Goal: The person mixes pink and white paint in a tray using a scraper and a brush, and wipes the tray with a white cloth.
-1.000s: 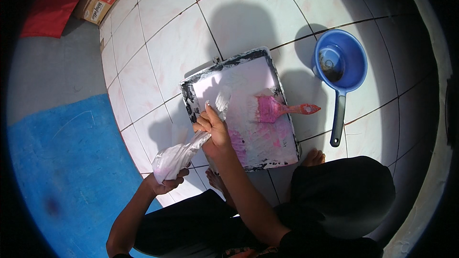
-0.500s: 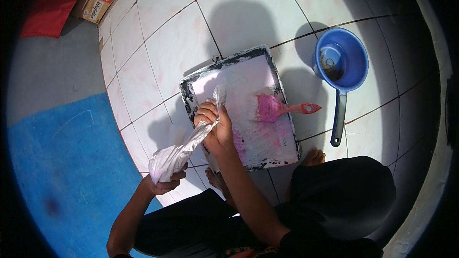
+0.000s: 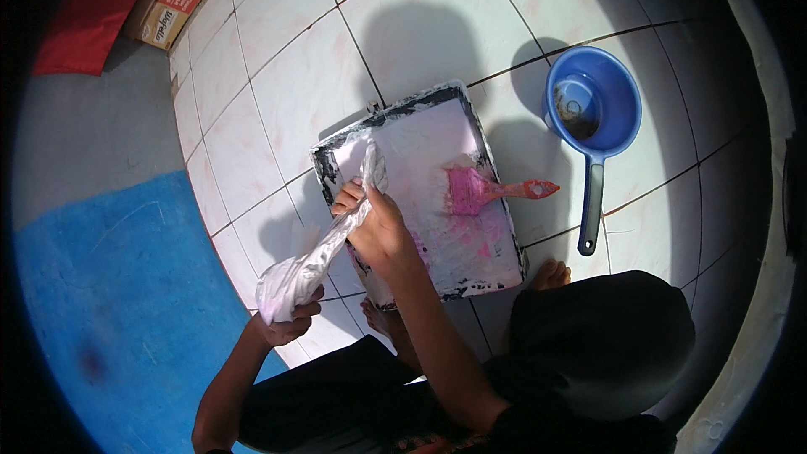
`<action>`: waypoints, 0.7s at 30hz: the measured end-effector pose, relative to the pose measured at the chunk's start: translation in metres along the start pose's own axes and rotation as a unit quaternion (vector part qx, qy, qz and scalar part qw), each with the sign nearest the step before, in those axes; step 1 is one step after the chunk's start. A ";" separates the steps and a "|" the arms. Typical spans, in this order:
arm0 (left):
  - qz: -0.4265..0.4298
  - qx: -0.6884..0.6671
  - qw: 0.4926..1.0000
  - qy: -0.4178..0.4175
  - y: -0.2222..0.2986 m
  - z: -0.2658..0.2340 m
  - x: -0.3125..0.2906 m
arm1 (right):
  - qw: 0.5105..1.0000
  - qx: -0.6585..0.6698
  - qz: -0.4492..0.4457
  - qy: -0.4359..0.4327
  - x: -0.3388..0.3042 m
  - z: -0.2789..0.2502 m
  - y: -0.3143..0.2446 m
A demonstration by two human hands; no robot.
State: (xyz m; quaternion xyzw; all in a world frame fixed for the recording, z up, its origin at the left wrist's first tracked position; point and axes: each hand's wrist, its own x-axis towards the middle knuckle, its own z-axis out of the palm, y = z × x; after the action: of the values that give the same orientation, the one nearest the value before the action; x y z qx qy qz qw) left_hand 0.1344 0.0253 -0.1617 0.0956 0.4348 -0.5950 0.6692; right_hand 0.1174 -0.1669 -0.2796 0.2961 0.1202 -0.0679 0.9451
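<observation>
A crumpled, twisted white plastic bag (image 3: 294, 279) with a pinkish tint at its lower end stretches between my hands. My left hand (image 3: 287, 328) is closed around the bulging lower end, its fingers partly hidden beneath. Higher up, my right hand (image 3: 380, 231) grips the twisted neck, and a loose tip sticks out above the fist. Under the right hand lies a shallow paint tray (image 3: 326, 171), its dark rim smeared white, holding pale pink paint. A broad paintbrush (image 3: 467, 192) with pink-coated bristles rests in the tray, its red handle reaching over the right rim.
To the right, a blue long-handled dipper (image 3: 620, 101) stands on white floor tiles (image 3: 277, 42) with a little dark residue inside. A cardboard box (image 3: 172, 10) and a red cloth (image 3: 92, 13) are at the far left. Blue-painted flooring (image 3: 118, 286) lies left; my bare feet (image 3: 551, 274) are near the tray.
My right hand has shifted slightly left and down along with the bag's neck. The left hand still grips the lower end, and the view has moved a little.
</observation>
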 end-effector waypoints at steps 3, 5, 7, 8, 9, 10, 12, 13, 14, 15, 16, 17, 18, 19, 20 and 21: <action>-0.021 -0.032 0.998 -0.054 0.007 -0.015 -0.009 | 0.986 -0.138 -0.011 -0.091 -0.012 -0.001 -0.001; -0.037 -0.039 0.997 -0.059 0.001 -0.007 0.000 | 0.975 -0.215 -0.016 -0.061 -0.019 0.005 -0.004; -0.027 -0.029 0.998 -0.046 -0.006 0.002 0.004 | 0.970 -0.237 -0.011 -0.060 -0.021 0.015 -0.005; -0.023 -0.038 0.998 -0.052 -0.004 -0.005 0.002 | 0.965 -0.255 -0.031 -0.050 -0.021 0.014 -0.004; -0.021 -0.038 0.998 -0.052 -0.005 -0.004 0.003 | 0.960 -0.273 -0.050 -0.041 -0.021 0.012 -0.001; -0.022 -0.038 0.998 -0.053 -0.006 -0.002 0.004 | 0.954 -0.291 -0.070 -0.030 -0.020 0.010 0.002; -0.009 -0.029 0.999 -0.040 -0.006 -0.001 0.005 | 0.931 -0.349 -0.106 0.031 -0.017 0.007 0.007; 0.005 -0.022 0.999 -0.026 -0.006 -0.003 0.005 | 0.917 -0.376 -0.121 0.062 -0.015 0.004 0.010; 0.006 -0.016 1.000 -0.022 -0.006 -0.005 0.005 | 0.904 -0.397 -0.127 0.094 -0.012 0.002 0.013; 0.008 -0.009 1.000 -0.018 -0.006 -0.006 0.006 | 0.890 -0.417 -0.133 0.126 -0.009 0.000 0.015; -0.005 -0.003 1.000 -0.024 -0.006 -0.007 0.007 | 0.874 -0.437 -0.139 0.158 -0.006 -0.003 0.016; -0.018 0.003 0.999 -0.031 -0.007 -0.007 0.008 | 0.896 -0.391 -0.134 0.164 -0.003 -0.006 0.016; -0.007 -0.001 1.000 -0.006 -0.008 -0.007 0.008 | 0.914 -0.344 -0.129 0.170 -0.001 -0.009 0.016; 0.005 -0.005 1.000 0.018 -0.009 -0.006 0.008 | 0.931 -0.296 -0.123 0.174 0.002 -0.007 0.015; 0.006 -0.008 1.000 0.023 -0.009 -0.007 0.008 | 0.928 -0.306 -0.109 0.184 0.002 -0.005 0.014; 0.006 -0.010 1.000 0.028 -0.009 -0.008 0.008 | 0.924 -0.315 -0.103 0.190 0.002 -0.003 0.012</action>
State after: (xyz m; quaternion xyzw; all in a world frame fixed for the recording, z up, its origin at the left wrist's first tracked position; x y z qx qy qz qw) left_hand 0.1219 0.0220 -0.1686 0.1079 0.4585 -0.5839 0.6612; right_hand 0.1209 -0.1556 -0.2762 -0.0235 0.3424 -0.0659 0.9369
